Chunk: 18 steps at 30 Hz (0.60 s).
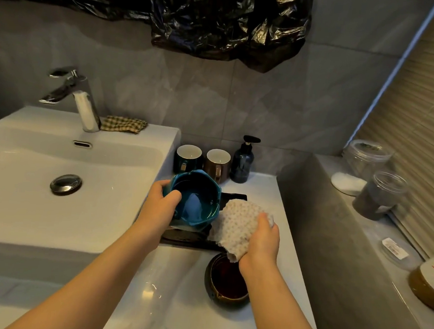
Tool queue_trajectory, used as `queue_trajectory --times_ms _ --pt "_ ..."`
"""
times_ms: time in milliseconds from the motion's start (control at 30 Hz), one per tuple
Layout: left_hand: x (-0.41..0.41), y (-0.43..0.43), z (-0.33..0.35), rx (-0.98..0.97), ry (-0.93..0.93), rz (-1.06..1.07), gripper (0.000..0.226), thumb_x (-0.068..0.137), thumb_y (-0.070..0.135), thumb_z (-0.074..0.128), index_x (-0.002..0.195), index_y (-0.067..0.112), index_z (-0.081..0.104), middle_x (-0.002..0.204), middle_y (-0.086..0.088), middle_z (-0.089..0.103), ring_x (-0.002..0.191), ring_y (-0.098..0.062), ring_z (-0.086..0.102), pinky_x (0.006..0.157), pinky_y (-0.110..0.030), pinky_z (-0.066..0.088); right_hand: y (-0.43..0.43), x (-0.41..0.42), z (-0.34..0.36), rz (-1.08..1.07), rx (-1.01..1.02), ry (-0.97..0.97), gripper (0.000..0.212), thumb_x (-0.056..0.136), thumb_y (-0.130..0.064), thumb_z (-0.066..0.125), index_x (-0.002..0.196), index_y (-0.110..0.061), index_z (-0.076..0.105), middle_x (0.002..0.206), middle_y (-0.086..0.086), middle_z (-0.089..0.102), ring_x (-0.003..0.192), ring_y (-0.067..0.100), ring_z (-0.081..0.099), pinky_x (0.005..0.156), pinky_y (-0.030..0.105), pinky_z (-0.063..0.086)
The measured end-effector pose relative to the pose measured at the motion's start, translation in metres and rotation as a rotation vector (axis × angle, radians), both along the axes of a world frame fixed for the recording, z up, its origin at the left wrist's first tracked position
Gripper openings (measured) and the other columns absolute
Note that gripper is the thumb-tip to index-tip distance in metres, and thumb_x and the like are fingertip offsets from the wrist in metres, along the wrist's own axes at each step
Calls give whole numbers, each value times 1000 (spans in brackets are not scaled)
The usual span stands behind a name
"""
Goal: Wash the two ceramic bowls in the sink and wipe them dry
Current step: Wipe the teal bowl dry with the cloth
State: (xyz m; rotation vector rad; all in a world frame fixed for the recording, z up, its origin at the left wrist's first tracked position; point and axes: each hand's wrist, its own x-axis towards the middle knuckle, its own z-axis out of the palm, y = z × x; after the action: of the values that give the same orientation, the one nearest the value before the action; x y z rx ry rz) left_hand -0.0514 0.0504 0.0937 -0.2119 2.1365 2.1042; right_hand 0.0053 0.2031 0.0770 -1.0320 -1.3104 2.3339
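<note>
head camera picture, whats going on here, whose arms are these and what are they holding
There is no machine here. The single picture comes from a camera worn on a person's head, looking forward and down, so the two bare arms belong to the wearer.

The left hand grips a teal bowl by its rim, thumb inside, tilted over a black tray. The right hand holds a crumpled dotted cloth beside that bowl. A brown bowl stands on the white counter, partly under the right wrist.

To the left is the white sink with its faucet and a checked rag on the ledge. Behind the tray stand two mugs and a dark pump bottle.
</note>
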Motion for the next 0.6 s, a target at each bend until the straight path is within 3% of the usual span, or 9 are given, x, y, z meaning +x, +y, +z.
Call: queue_trajectory --times_ms 100,200,300,433,500,600 --pt "-6 -10 8 30 -9 61 28 90 13 44 117 19 42 107 -8 53 94 -22 55 84 -47 53 -12 -5 1 37 18 -2 34 98 -31 40 128 -15 45 118 12 56 107 32 57 93 50 49" --pt "-12 -28 20 26 54 144 27 90 11 44 116 19 41 102 -6 54 85 -16 55 69 -37 53 -34 -18 10 116 37 54 25 98 -26 41 116 -11 51 110 12 61 99 28 60 82 42 53" --pt "-17 -50 27 -86 158 207 35 87 11 47 120 20 40 111 -9 52 94 -23 54 78 -40 50 -60 -35 24 226 45 75 17 99 -24 40 110 -15 49 109 11 61 102 28 60 90 46 51" --pt "-22 -85 39 -578 456 195 50 83 9 52 129 20 37 111 -3 51 95 -24 50 77 -35 42 -90 -50 35 336 13 80 11 100 -23 39 100 -17 48 95 6 59 93 25 58 87 42 51" --pt "-26 -100 48 -855 542 159 56 82 11 54 133 20 34 119 -6 51 99 -29 51 78 -38 42 -101 -55 36 372 15 72 15 99 -24 40 106 -14 49 99 8 59 95 27 58 90 45 50" --pt "-30 -115 57 -1072 607 105 60 81 13 57 135 20 34 126 -12 51 105 -33 52 80 -42 44 -114 -57 36 414 -11 70 21 98 -22 41 114 -11 49 97 9 59 93 29 59 91 48 50"
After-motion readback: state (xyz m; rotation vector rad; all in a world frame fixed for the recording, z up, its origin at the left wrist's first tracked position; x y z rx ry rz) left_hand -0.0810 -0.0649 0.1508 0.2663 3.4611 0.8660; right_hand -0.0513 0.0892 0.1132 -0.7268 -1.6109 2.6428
